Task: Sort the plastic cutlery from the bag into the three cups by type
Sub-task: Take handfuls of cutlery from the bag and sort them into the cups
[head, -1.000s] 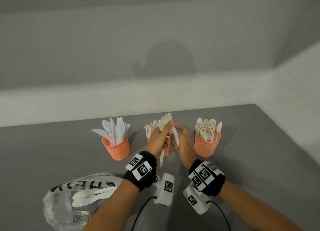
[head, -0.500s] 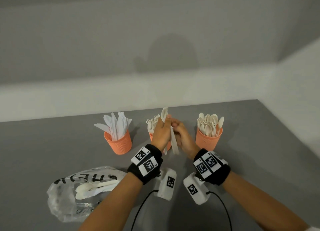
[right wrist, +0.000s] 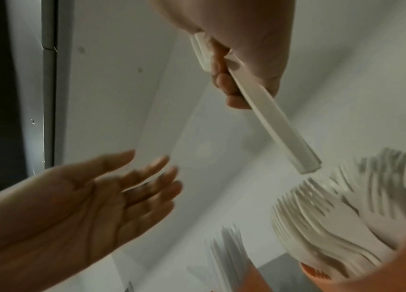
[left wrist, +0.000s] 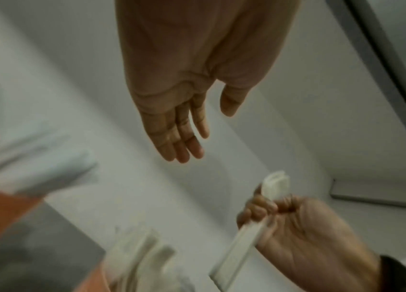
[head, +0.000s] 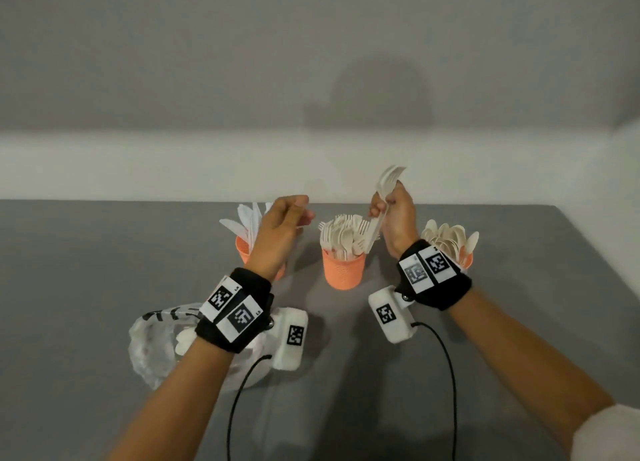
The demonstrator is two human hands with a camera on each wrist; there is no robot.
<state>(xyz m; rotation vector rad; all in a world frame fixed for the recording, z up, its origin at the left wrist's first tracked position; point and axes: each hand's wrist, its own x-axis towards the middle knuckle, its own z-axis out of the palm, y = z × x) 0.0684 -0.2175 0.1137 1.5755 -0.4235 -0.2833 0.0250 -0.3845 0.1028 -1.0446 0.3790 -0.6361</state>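
Three orange cups stand in a row on the grey table. The left cup (head: 242,252) holds knives, the middle cup (head: 343,273) forks, the right cup (head: 465,258) spoons. My right hand (head: 384,207) grips a small bunch of white forks (head: 389,180) by the handles, tines up. The handle ends (right wrist: 304,162) hang just above the forks in the middle cup (right wrist: 334,221). My left hand (head: 301,214) hovers empty in front of the knife cup, fingers relaxed and straight (left wrist: 181,146). It hides part of that cup.
A clear plastic bag (head: 156,343) with a few white pieces inside lies at the near left, partly under my left wrist. A white wall rises just behind the cups. The table's right edge (head: 595,252) runs past the spoon cup.
My left hand has let go of the forks and moved left, now empty. My right hand has taken the forks and lifted them up and to the right, above the middle cup.
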